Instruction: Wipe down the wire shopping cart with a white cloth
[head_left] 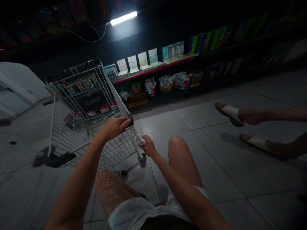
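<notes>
Shopping cart stands before us on tiled floor; our left fingers grasp its dark corner piece, our right fingers clutch a white cloth beside it. Should our left hold slacken, pressure could roll its casters.

L hand on cart, near R corner; R hand w/ white wad, prob. cloth; lit shelf far.

Shop int.: wire trolley, long shelves w/ pkgd goods.
</notes>
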Demonstrator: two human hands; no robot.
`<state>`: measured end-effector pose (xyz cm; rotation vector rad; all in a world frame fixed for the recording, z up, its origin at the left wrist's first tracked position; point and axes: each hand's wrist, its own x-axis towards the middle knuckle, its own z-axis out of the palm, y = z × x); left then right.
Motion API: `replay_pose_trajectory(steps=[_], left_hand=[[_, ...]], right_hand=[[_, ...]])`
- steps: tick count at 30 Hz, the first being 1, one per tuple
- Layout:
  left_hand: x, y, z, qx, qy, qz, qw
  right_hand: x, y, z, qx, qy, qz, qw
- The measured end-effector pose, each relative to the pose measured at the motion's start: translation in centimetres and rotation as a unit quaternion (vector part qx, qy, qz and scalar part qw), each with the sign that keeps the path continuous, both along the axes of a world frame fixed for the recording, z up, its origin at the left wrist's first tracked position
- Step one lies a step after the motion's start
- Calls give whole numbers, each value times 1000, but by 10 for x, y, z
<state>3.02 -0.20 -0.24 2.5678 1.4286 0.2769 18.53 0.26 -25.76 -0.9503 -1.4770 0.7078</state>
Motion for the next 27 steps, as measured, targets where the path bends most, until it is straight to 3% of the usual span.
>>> replay_pose_trajectory(steps=[4,6,8,11,15,17,19,22,27], left_hand=[[-13,-10,3,3,23,-9,1000],[-15,-15,5,25,61,3,998],[-11,-19,9,50,123,37,990],[4,-22,14,58,209,107,970],[20,-19,11,62,242,171,953],[21,-18,6,72,233,181,953],[19,-17,2,76,224,177,955],[15,-17,0,74,216,164,960],[14,-15,3,67,204,143,966]], right_hand=[[2,5,34,26,76,-55,995],[-5,7,52,61,82,-23,994],[-16,5,59,90,70,24,993],[-28,0,42,97,56,51,992],[-25,-5,-4,2,31,38,999],[-22,-7,-19,-37,34,2,999],[-24,-8,-22,-40,46,-20,998],[-34,-8,-15,-42,58,14,997],[-46,16,-16,-145,79,-6,986]])
